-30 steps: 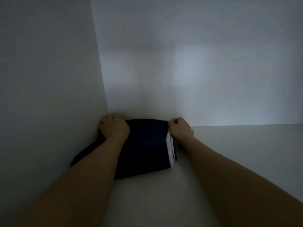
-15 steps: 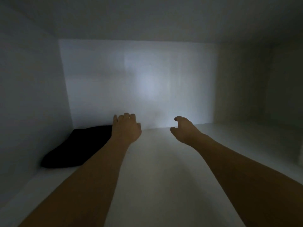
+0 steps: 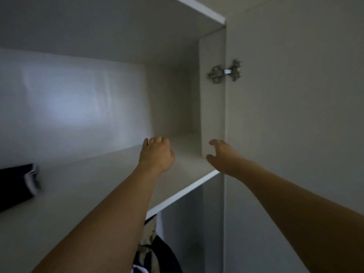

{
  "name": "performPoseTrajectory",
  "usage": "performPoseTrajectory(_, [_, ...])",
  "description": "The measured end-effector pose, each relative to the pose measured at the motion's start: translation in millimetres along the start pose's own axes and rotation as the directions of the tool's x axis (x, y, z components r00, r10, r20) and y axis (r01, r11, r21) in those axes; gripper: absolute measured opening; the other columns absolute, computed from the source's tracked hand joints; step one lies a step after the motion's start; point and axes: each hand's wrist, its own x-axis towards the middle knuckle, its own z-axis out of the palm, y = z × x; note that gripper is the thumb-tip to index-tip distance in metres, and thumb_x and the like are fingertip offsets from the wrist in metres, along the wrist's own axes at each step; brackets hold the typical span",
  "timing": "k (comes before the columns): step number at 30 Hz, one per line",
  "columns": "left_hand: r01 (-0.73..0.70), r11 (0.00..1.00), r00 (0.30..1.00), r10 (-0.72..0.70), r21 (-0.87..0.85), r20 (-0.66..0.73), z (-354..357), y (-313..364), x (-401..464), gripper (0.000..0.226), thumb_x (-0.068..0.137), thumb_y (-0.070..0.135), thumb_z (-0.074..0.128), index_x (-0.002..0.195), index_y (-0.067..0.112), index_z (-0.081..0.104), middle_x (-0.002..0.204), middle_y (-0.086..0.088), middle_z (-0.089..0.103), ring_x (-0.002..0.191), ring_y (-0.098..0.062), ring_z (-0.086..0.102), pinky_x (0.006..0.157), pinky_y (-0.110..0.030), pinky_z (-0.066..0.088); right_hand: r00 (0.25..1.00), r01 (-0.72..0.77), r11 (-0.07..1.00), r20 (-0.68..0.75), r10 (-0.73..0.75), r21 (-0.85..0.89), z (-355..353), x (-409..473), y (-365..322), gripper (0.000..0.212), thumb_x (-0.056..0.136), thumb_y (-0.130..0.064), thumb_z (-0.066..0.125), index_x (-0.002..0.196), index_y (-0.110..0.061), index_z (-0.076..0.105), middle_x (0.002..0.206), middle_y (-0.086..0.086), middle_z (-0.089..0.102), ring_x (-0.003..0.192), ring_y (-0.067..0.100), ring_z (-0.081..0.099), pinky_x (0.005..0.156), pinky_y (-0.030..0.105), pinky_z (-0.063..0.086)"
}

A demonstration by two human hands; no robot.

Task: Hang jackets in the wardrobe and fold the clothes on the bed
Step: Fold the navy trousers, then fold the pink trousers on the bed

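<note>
Your left hand (image 3: pixel 156 154) and right hand (image 3: pixel 223 157) hover over the wardrobe shelf (image 3: pixel 94 186), fingers relaxed, holding nothing. The folded dark garment (image 3: pixel 16 186) lies at the shelf's far left, well apart from both hands. Risk: a withdrawing forearm could catch the shelf's front edge.

**Cut off and covered**

The folded dark garment (image 3: pixel 16 186) is running off the left edge, motion-blurred. Hanging clothes (image 3: pixel 155 251) below the shelf (image 3: pixel 183 189) are lying partly behind the left forearm and passing the bottom edge.
</note>
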Motion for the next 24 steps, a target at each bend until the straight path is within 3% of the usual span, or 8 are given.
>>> performPoseTrajectory(7, [-0.242,0.964,0.968,0.232,-0.107,-0.092,-18.7,171.5,-55.7,0.038,0.094,0.033,0.047,0.122,0.009,0.053,0.125,-0.014,0.057,0.117,-0.034,0.052,0.104,-0.04,0.033,0.976,-0.194,0.98,-0.108,0.189,-0.037,-84.7,-148.3,113.9,0.055,0.098,-0.029,0.052,0.146,-0.012,0.034,0.151,0.009,0.037,0.137,0.027,0.038,0.112,0.036,0.031])
performPoseTrajectory(15, [-0.428,0.884,0.904,0.42,-0.19,-0.083,-63.8,398.6,-173.0,0.041,0.096,0.035,0.044,0.128,0.01,0.05,0.131,-0.012,0.053,0.121,-0.032,0.049,0.105,-0.038,0.033,0.906,-0.387,0.919,-0.218,0.364,-0.074,-193.3,-360.2,257.1,0.053,0.097,-0.026,0.05,0.146,-0.012,0.035,0.152,0.005,0.037,0.138,0.021,0.036,0.112,0.031,0.029])
performPoseTrajectory(24, [-0.591,0.743,0.79,0.612,-0.315,-0.04,-106.8,633.7,-303.1,0.048,0.1,0.038,0.037,0.139,0.01,0.041,0.142,-0.009,0.046,0.128,-0.03,0.044,0.112,-0.042,0.029,0.806,-0.581,0.809,-0.205,0.555,-0.091,-287.1,-551.1,396.4,0.053,0.098,-0.026,0.05,0.146,-0.012,0.035,0.152,0.006,0.036,0.138,0.023,0.037,0.111,0.034,0.03])
